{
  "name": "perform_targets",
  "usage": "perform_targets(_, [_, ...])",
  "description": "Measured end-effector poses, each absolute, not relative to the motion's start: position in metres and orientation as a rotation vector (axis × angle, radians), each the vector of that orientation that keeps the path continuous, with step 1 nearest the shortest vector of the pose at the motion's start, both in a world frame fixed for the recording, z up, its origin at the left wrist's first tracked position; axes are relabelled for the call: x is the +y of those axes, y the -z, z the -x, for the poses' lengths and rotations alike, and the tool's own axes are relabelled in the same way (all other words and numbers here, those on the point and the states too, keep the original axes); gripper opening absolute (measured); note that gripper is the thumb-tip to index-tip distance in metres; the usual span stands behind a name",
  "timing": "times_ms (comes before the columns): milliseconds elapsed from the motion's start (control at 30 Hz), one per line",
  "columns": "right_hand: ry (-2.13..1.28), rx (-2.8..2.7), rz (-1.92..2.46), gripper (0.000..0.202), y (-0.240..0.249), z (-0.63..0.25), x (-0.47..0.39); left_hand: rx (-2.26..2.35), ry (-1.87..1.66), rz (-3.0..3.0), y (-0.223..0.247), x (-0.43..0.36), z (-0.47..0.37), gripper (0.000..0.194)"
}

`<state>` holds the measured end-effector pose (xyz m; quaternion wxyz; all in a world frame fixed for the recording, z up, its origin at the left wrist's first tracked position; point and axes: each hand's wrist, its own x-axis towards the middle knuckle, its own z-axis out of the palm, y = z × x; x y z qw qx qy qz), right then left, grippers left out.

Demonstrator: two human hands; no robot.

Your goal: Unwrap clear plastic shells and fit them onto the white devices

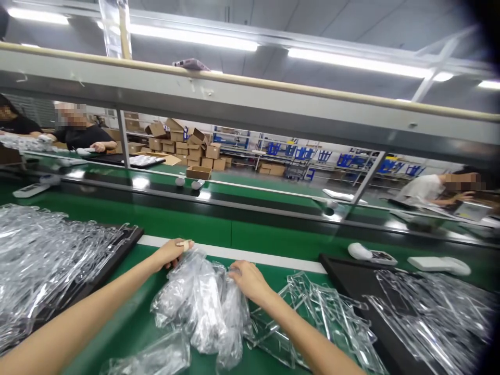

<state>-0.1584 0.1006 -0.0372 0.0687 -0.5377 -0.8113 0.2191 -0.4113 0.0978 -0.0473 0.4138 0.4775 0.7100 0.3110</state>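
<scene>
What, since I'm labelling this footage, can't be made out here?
All in the head view:
Clear plastic bags: what, if anything, they contain; crumpled, glinting film hides it.
Left hand: its exact grip, hidden by its own back.
Left black tray: its far-left part, cut off by the picture edge.
Right black tray: its near end, cut off by the bottom edge.
Small object on the overhead shelf: too small to identify.

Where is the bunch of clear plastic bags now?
In the head view, the bunch of plastic bags is at lower centre over the green worktop, its top between left hand and right hand.
</scene>
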Motion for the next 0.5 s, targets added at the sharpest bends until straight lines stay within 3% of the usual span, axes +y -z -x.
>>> perform_targets(267, [-0.411,-2.619,1.532,0.027,0.034,0.166,0.121,1.750,-0.800,-1.301,0.059,0.124,0.403,0.016])
perform_targets(500, [-0.276,-2.719,1.373,0.021,0.005,0.157,0.115,1.585,-1.046,-1.468,0.025,0.117,0.408,0.011])
